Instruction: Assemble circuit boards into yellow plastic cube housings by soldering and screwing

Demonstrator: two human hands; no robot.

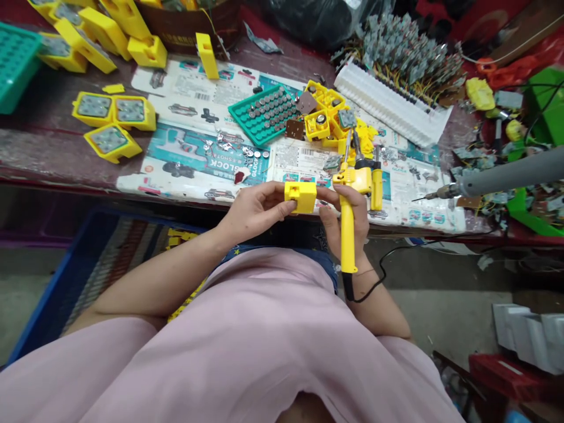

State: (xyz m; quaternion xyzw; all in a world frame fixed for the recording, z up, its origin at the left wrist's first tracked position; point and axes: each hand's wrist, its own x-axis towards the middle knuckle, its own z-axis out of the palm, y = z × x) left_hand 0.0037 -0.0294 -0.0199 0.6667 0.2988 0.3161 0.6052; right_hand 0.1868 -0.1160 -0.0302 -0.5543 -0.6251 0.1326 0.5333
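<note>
My left hand [258,210] is closed on a small yellow plastic case [300,198] at the table's front edge, its thumb pressed on the near side. My right hand [352,217] is wrapped round a yellow soldering gun [348,241], held upright with its metal tip pointing away from me and a black cord leaving the bottom. A finger of this hand also reaches to the right side of the case. Just beyond lie several open yellow cases [324,111] and a teal tray [268,114] with rows of small round metal parts.
Three filled yellow cases [106,141] stand at left, with more cases [106,32] behind. A white foam rack [388,106] holds many wired parts. From the right juts a grey tool [506,175] with a thin tip. A blue crate [66,294] sits below the table at left.
</note>
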